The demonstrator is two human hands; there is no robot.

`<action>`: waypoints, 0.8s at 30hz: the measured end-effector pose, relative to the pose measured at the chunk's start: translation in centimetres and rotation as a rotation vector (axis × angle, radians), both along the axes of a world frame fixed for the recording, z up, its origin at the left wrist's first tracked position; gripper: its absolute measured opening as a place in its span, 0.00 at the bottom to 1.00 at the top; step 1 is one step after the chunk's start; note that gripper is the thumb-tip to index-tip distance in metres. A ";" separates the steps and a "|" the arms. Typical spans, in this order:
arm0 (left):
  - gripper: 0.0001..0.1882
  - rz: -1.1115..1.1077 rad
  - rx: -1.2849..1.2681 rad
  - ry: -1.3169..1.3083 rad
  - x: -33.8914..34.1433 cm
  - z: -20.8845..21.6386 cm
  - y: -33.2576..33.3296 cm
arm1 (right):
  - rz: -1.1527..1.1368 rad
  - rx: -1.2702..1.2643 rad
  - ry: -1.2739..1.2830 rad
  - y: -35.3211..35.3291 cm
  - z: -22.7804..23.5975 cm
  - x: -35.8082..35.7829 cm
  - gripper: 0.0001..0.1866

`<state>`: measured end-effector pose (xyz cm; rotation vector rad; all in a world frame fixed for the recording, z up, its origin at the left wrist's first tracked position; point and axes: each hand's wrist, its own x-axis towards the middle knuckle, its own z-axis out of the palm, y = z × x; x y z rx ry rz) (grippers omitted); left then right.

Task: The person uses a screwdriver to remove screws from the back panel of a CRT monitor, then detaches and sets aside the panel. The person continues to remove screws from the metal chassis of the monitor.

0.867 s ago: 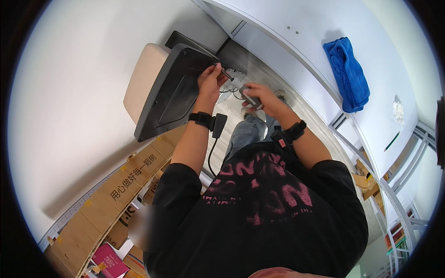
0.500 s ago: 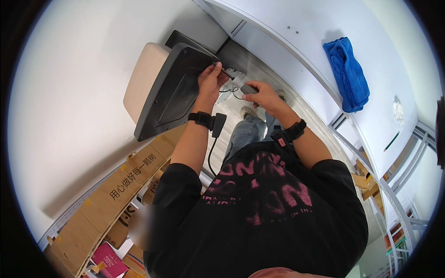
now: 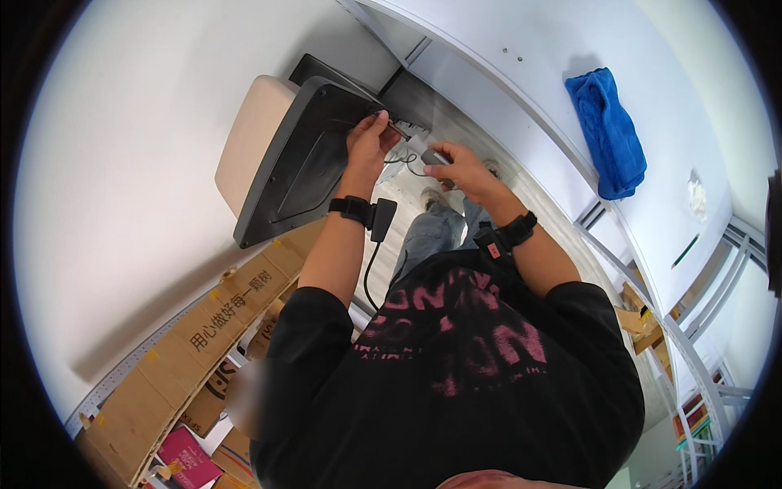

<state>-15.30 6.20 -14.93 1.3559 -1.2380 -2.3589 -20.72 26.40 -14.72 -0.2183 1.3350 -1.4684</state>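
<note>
My right hand (image 3: 463, 173) is closed around the grey body of an electric screwdriver (image 3: 419, 146). Its thin dark shaft points up and left to the edge of a black panel (image 3: 314, 155). This panel stands tilted, its ribbed underside facing me and a beige padded part (image 3: 257, 138) behind it. At the panel's upper right edge, my left hand (image 3: 371, 145) has its thumb and fingers closed around the spot where the shaft's tip ends. What they pinch is hidden. A thin looped cord (image 3: 410, 160) hangs below the screwdriver.
A folded blue towel (image 3: 607, 134) lies on the white tabletop (image 3: 521, 90) at right, with a green pencil (image 3: 686, 251) and a crumpled white tissue (image 3: 697, 196). Cardboard boxes (image 3: 175, 354) line the wall at lower left. Metal frame bars (image 3: 713, 306) stand at far right.
Hardly anything differs. Both hands and the screwdriver keep their places at the panel's edge; the whole view has shifted very slightly.
</note>
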 end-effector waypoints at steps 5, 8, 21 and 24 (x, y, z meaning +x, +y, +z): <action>0.08 0.005 -0.018 -0.002 0.0 0.0 0.1 | -0.037 -0.009 -0.497 0.4 1.1 -1.0 0.20; 0.07 0.026 0.008 0.006 -0.1 0.9 0.4 | 0.008 0.033 -0.392 0.4 1.0 -1.0 0.21; 0.09 -0.024 0.004 0.016 0.2 0.5 0.2 | 0.061 0.030 -0.418 0.1 2.2 -1.4 0.23; 0.11 -0.032 0.023 0.025 0.1 0.8 0.2 | 0.052 0.070 -0.271 0.0 1.2 -1.0 0.23</action>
